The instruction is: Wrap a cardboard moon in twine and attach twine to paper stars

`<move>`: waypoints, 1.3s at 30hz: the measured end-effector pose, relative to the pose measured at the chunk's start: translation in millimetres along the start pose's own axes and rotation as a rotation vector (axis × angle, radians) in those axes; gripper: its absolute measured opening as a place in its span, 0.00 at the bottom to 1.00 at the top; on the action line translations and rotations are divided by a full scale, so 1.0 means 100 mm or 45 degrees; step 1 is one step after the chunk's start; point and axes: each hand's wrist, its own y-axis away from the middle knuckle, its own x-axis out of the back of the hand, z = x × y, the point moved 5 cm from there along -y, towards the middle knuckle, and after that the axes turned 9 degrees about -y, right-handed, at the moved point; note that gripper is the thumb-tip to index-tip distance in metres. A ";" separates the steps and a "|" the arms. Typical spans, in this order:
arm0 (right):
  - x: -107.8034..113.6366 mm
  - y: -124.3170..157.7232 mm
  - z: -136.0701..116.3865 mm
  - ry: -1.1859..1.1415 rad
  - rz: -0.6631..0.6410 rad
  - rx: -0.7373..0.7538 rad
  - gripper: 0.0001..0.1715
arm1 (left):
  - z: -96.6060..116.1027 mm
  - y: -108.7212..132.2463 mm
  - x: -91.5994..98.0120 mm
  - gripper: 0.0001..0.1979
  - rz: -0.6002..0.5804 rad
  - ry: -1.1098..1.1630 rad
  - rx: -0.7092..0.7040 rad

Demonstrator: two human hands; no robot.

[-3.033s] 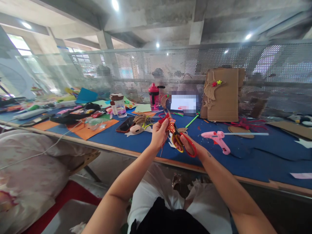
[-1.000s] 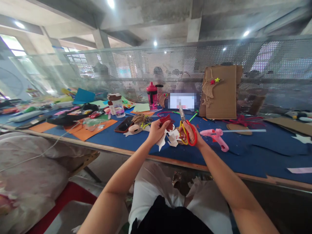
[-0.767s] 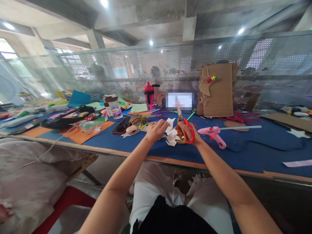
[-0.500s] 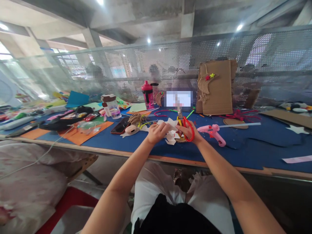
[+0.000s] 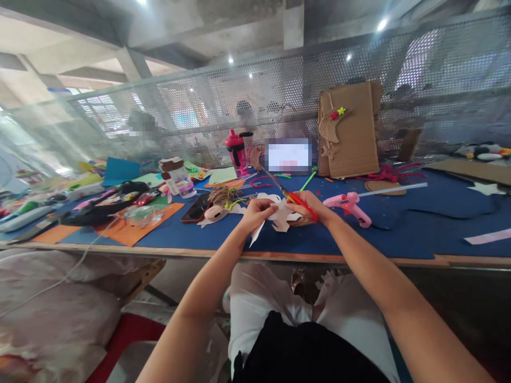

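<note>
White paper [image 5: 279, 217] and red-handled scissors [image 5: 293, 196] in hand
The left hand [image 5: 255, 215] grasps the paper; the right hand [image 5: 309, 207] clenches the scissors, a pink glue gun [image 5: 347, 207] just beside it.

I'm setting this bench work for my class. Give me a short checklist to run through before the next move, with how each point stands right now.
1. Red-handled scissors gripped in the right hand: ok.
2. White paper held by the left hand: ok.
3. Blades pointing away from the body: ok.
4. Blades open or shut: cannot tell at this angle.
5. Pink hot glue gun apart from both hands: ok.
6. White cable kept off the table's front edge: not ok, it runs over that edge.
</note>
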 end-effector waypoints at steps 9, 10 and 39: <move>0.15 0.00 0.15 -0.190 0.288 0.077 0.21 | -0.06 -0.02 0.12 0.19 0.283 0.056 -0.035; 0.14 0.00 0.15 -0.155 0.292 0.082 0.22 | -0.07 -0.02 0.12 0.19 0.281 0.067 -0.039; 0.03 0.04 0.06 -0.240 0.537 0.081 0.20 | -0.08 -0.06 0.06 0.18 0.093 0.211 0.089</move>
